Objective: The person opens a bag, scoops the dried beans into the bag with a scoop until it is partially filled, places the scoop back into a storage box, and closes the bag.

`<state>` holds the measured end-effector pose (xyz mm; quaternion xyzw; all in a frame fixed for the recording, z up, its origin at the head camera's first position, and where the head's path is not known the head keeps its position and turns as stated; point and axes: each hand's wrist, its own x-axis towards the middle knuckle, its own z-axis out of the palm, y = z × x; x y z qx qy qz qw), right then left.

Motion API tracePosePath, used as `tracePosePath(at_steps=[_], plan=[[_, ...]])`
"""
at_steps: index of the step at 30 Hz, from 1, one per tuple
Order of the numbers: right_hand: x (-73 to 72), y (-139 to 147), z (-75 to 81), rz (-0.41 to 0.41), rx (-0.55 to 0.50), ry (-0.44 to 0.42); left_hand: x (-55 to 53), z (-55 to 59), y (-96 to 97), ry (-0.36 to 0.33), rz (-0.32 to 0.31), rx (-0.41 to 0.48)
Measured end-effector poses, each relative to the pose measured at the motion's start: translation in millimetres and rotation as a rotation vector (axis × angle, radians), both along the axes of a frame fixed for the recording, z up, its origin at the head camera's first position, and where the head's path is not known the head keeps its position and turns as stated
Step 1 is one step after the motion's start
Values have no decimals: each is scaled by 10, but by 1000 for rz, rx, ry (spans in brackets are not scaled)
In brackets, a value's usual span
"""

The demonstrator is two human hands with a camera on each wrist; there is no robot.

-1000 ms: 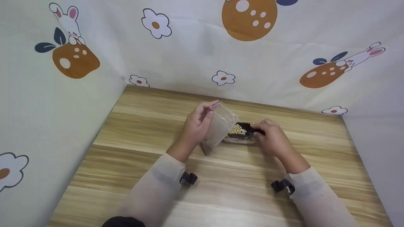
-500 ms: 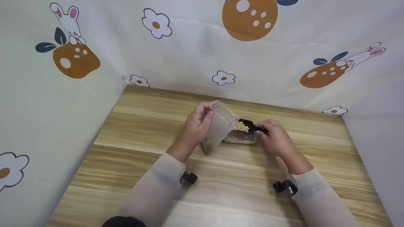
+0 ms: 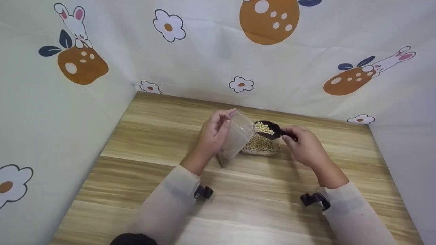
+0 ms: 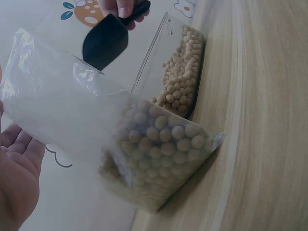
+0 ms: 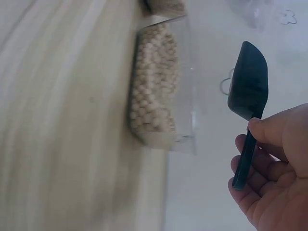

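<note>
My left hand (image 3: 213,134) holds a clear zip bag (image 3: 236,136) near its open mouth. The bag stands on the table with pale yellow soybeans (image 4: 163,144) in its lower part, and its mouth leans right. In my right hand (image 3: 305,144) is the handle of a black scoop (image 3: 276,130), gripped between thumb and fingers. Soybeans lie in the scoop's bowl, whose tip is at the bag's mouth in the head view. Under the scoop stands a clear rectangular box (image 3: 260,153), holding many soybeans; the bag hides its left end.
A wood-grain table (image 3: 153,136) carries the bag and box. Cloth walls (image 3: 204,58) printed with rabbits, oranges and flowers rise behind and at both sides. Each wrist wears a small black camera mount (image 3: 203,192). Something black (image 3: 133,239) shows at the bottom edge.
The right hand has lifted the scoop of soybeans up out of the box and drawn back slightly right, exposing more beans in the box. The left hand and bag are nearly still.
</note>
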<state>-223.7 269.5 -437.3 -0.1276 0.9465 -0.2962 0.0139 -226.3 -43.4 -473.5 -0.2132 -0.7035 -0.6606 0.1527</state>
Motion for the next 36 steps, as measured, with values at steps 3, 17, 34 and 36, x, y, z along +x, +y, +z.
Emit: tracePosePath(at_steps=[3, 17, 34, 36], plan=[[20, 1, 99, -4, -18, 13, 1, 6, 3, -2, -3, 3], [36, -17, 352, -18, -65, 86, -7, -9, 17, 24, -6, 27], [48, -330, 543, 81, -31, 180, -5, -3, 15, 1, -16, 30], [51, -368, 572, 87, 3, 193, -8, -5, 14, 6, -22, 34]])
